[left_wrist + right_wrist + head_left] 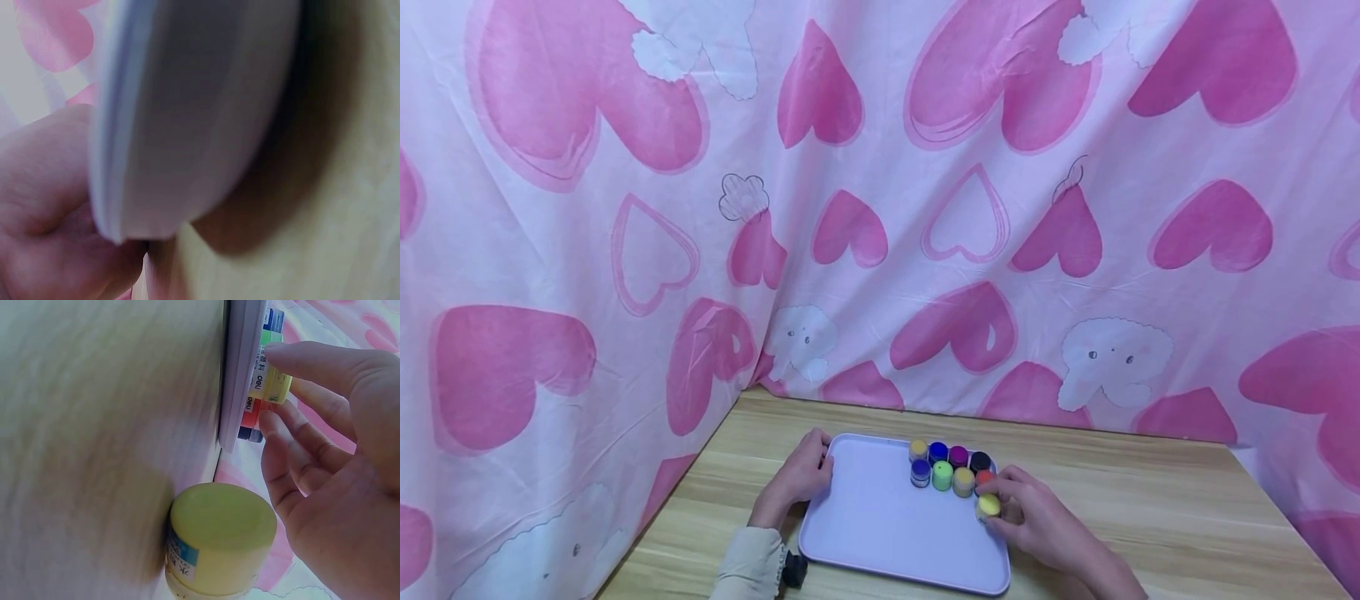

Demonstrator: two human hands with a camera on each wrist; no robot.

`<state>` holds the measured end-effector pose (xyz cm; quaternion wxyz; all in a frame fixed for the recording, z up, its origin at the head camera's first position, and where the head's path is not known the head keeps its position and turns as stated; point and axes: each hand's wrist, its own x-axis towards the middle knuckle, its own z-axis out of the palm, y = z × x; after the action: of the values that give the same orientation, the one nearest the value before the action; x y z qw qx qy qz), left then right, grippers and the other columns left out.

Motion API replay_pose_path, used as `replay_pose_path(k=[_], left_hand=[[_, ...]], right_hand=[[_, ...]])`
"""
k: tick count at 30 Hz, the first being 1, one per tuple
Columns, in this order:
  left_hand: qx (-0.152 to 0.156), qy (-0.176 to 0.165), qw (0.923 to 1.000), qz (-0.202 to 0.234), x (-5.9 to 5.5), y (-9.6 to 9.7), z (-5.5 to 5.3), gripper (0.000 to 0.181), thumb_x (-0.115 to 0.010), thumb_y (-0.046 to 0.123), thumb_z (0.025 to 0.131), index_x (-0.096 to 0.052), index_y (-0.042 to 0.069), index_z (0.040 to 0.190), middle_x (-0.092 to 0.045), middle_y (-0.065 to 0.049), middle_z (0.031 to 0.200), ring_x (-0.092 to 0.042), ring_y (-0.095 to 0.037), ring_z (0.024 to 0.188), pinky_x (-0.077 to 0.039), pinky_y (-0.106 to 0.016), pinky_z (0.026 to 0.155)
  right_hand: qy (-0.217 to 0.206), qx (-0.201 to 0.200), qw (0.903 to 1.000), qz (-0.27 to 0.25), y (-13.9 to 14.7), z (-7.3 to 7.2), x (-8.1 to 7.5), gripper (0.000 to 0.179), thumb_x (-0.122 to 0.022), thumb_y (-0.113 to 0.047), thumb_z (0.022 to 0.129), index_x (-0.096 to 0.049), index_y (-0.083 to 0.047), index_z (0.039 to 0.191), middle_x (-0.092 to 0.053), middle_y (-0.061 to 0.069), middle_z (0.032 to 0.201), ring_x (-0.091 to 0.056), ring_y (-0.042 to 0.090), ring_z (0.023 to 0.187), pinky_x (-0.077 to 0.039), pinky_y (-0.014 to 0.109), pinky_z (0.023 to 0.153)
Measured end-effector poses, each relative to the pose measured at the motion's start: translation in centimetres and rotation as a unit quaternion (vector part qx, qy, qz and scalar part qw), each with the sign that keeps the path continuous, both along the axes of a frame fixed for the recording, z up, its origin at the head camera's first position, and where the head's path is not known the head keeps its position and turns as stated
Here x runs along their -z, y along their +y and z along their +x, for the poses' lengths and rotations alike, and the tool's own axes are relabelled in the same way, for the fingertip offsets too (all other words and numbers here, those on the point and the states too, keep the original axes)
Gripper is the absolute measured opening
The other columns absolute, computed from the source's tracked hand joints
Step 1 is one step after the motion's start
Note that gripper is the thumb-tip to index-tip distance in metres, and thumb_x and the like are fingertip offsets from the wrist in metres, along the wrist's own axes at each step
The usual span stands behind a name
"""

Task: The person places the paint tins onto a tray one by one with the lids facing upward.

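Observation:
My right hand (1037, 517) pinches a small paint jar with a yellow lid (988, 507) at the right side of a pale lilac tray (872, 525). Thumb and fingertips lie on opposite sides of this jar in the right wrist view. Right behind it sits a red paint jar (984, 479), partly covered by the fingers. My left hand (808, 468) grips the tray's left rim near the far corner; the left wrist view shows its fingers (50, 169) up against the tray edge (181, 125).
Two rows of paint jars stand toward the tray's far right, among them green (942, 477), magenta (958, 457) and black (980, 462). Another jar with a yellow-green lid (224, 515) stands on the wooden table (94, 456) beside the tray. A heart-patterned curtain (850, 225) hangs behind.

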<state>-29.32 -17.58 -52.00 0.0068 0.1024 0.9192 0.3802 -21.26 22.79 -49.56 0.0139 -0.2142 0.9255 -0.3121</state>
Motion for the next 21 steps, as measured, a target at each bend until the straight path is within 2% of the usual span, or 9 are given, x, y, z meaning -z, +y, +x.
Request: replay_pose_path(k=[12, 21], left_hand=[[-0.005, -0.008, 1.0000, -0.004, 0.3, 0.1, -0.2, 0.016, -0.056, 0.004, 0.108, -0.053, 0.001, 0.123, -0.055, -0.009, 0.109, -0.056, -0.021, 0.099, -0.052, -0.039, 0.087], [-0.006, -0.008, 0.9999, -0.004, 0.2, 0.0, -0.1, 0.015, -0.056, 0.004, 0.108, -0.053, 0.001, 0.122, -0.055, -0.009, 0.110, -0.056, -0.021, 0.099, -0.052, -0.039, 0.087]], right_hand=[[-0.032, 0.019, 0.9993, 0.003, 1.3, 0.6, -0.4, 0.038, -0.085, -0.024, 0.094, -0.075, -0.027, 0.130, -0.065, -0.010, 0.116, -0.066, 0.014, 0.103, -0.060, 0.024, 0.084], [-0.056, 0.037, 0.9977, 0.005, 2.8, 1.2, -0.4, 0.038, -0.086, -0.032, 0.093, -0.074, -0.030, 0.129, -0.068, -0.007, 0.117, -0.065, 0.014, 0.103, -0.060, 0.024, 0.083]])
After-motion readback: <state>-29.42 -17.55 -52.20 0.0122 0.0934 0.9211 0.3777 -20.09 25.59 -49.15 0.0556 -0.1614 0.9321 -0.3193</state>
